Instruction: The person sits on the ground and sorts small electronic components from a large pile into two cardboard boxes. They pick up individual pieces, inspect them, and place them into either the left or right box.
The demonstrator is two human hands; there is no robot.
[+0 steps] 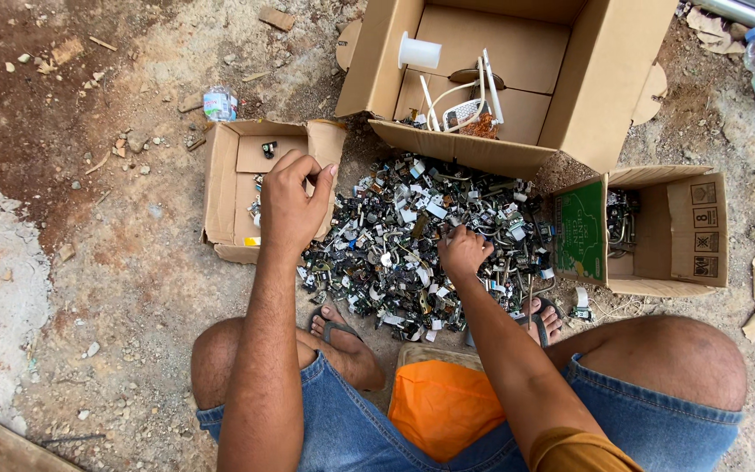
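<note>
Illumination: bright, even daylight from overhead, diffuse. Shadows are soft and short; the deepest lie inside the large open brown cardboard box and under the person's knees. Small glints show on the heap of mixed metal and plastic scrap parts around the right hand. Focus is sharp throughout. Wide-angle distortion bends the ground at the frame edges.

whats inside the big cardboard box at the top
The big cardboard box holds a white spool, white cable, a flat white frame-like piece and small scrap near its front. The front wall hides whatever lies right behind it.
</note>
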